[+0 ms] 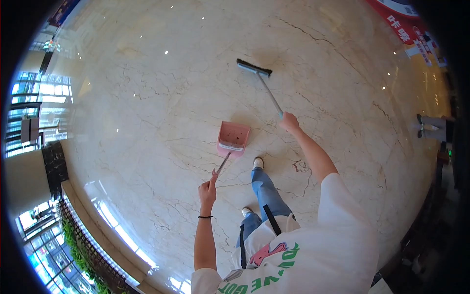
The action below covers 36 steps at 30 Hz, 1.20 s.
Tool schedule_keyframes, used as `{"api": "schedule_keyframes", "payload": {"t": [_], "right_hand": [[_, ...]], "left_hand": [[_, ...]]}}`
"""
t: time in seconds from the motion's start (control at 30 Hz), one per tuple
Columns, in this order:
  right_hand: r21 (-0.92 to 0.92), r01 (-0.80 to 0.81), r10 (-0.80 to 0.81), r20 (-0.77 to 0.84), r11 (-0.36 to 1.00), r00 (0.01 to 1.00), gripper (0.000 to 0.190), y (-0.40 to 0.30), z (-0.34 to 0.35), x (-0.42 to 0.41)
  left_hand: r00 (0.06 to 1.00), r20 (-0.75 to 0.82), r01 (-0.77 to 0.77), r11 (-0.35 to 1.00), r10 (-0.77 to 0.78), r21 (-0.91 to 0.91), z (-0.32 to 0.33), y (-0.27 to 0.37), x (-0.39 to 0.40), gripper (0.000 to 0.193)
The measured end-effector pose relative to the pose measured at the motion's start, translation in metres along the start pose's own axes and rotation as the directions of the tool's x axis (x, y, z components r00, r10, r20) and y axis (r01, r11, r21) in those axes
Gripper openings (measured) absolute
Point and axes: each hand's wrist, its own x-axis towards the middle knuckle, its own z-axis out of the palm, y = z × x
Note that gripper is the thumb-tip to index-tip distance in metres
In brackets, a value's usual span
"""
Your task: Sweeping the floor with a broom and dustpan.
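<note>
My left hand grips the handle of a pink plastic dustpan, whose pan rests on or just above the marble floor with some small dark bits inside. A dark band circles my left wrist. Out in front on the right, my right hand is closed around the pole of a broom with dark bristles and a light blue head. The broom head lies beyond the dustpan, apart from it.
Polished marble floor with brown veins surrounds my feet. Windows and a planter with green plants line the left side. Another person's legs show at the far right, below a red banner bearing writing.
</note>
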Motion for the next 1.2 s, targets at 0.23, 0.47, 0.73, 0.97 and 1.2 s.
{"api": "schedule_keyframes", "payload": {"t": [0.23,0.47,0.73,0.97,1.2], "right_hand": [[-0.046,0.047,-0.05,-0.07,0.998,0.996,0.024,-0.036,0.023,0.078],[-0.048,0.053,-0.055,-0.051,0.997,0.997,0.026,0.008,0.086,-0.022],[-0.376,0.171,-0.083,0.239,0.911,0.967,0.045,0.083,0.075,-0.19],[0.138,-0.114,0.041,0.445,0.984,0.895,0.037,0.074,-0.011,-0.189],[0.114,-0.047,0.011,0.292,0.992,0.956,0.034,0.026,-0.048,-0.143]], "left_hand": [[1.0,0.015,0.016,0.981,-0.02,0.192,0.021,0.028,0.048,0.059],[0.998,-0.006,0.068,0.968,-0.069,0.241,0.021,0.038,0.072,0.059],[0.999,-0.045,0.026,0.941,-0.012,0.338,0.014,0.043,0.091,0.063],[0.992,-0.124,0.047,0.918,0.002,0.393,0.019,0.048,0.08,0.065],[0.994,-0.106,0.052,0.91,-0.009,0.412,0.02,0.053,0.08,0.064]]}}
